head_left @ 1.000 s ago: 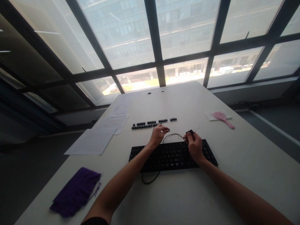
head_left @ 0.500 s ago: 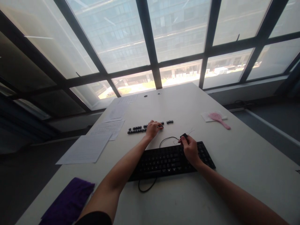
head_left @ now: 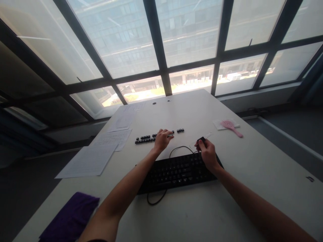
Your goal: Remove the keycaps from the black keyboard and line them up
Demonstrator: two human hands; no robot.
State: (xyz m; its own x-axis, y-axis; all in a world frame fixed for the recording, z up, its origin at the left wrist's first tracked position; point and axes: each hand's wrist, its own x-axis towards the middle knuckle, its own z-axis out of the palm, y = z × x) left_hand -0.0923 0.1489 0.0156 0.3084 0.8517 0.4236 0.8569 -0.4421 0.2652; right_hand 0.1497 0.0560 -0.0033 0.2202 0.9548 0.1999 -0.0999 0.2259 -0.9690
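My left hand (head_left: 163, 139) reaches over the row of black keycaps (head_left: 145, 141) beyond the keyboard. Its thumb and fingers are pinched together; a small pale-green edge shows between them, too little to name. In my right hand (head_left: 209, 154) is a small black keycap puller (head_left: 201, 139) with thin wire ends, held upright above the keyboard's far right corner. The black keyboard (head_left: 174, 171) lies crosswise below both forearms, its right end partly hidden by my right hand. Its black cable (head_left: 180, 148) curves out behind it.
A pink hairbrush (head_left: 231, 126) lies on a white packet to the right. Printed sheets (head_left: 88, 161) run along the table's left edge. A folded purple cloth (head_left: 70, 215) lies at the near left. Windows stand behind the white table (head_left: 186, 114).
My right hand has moved a little right and away from me with the keycap puller. The left hand stays over the keycaps, its fingers slightly shifted. The view has turned a little.
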